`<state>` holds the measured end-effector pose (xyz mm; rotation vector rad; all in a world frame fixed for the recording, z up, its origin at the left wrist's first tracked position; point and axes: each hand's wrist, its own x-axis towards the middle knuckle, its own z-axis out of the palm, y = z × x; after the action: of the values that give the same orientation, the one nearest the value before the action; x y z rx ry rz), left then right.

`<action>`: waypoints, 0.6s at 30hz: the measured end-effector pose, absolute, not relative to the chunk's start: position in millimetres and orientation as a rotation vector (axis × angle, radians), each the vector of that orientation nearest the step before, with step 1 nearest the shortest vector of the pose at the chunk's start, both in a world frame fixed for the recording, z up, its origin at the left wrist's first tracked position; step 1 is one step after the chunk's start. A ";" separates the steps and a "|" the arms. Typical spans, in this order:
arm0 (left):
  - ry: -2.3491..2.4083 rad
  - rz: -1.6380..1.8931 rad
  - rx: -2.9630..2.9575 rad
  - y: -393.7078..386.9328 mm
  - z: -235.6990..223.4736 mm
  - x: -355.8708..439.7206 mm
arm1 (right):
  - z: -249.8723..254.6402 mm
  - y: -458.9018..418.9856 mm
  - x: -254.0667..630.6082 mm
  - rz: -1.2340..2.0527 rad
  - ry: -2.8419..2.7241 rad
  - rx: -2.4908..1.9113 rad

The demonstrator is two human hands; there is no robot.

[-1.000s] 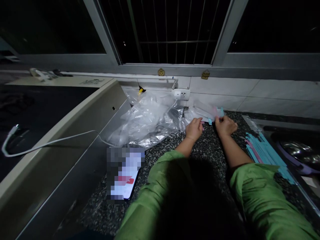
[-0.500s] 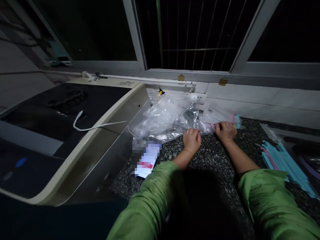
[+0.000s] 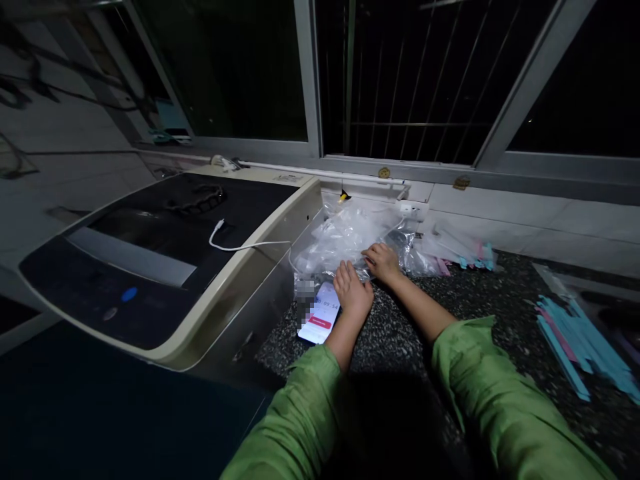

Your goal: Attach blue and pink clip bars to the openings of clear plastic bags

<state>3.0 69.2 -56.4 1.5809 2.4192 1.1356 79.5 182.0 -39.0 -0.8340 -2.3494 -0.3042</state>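
My left hand (image 3: 353, 292) rests at the front edge of a heap of clear plastic bags (image 3: 345, 233), its fingers stretched forward. Just right of it, my right hand (image 3: 384, 263) reaches leftward onto the same heap, fingers slightly bent and apart. Both hands touch or nearly touch the thin plastic; no held object shows in either. A lit phone (image 3: 320, 320) lies on the counter beside my left wrist. Right of the heap are filled clear bags (image 3: 463, 250) with pink and light blue strips inside.
A washing machine (image 3: 250, 273) stands at the left, with a white cable (image 3: 250, 247) across its lid. Loose light blue and pink strips (image 3: 583, 340) lie on the dark speckled counter (image 3: 400, 333) at right. A wall socket (image 3: 414, 211) is behind the bags, under the window.
My right hand has left the bag with coloured strips and moved left onto the plastic heap. My left hand has moved left, closer to the phone, its fingers straightening. The view has shifted left.
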 end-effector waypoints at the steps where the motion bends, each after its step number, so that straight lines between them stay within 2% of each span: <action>1: 2.409 1.111 1.574 69.6 -56.5 3.4 | -37.4 181.3 77.7 -0.319 -2.342 -0.842; 9: 2.315 1.114 1.563 71.3 -53.4 6.0 | -19.6 168.6 91.8 -0.405 -2.210 -0.905; 18: 2.092 1.562 1.626 67.6 -41.8 8.1 | -6.6 130.4 144.0 -0.205 -1.979 -0.920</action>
<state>8.1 67.6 -41.8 1.6258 2.0920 1.5615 144.0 130.4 -6.6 -0.9203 -1.9790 -0.2054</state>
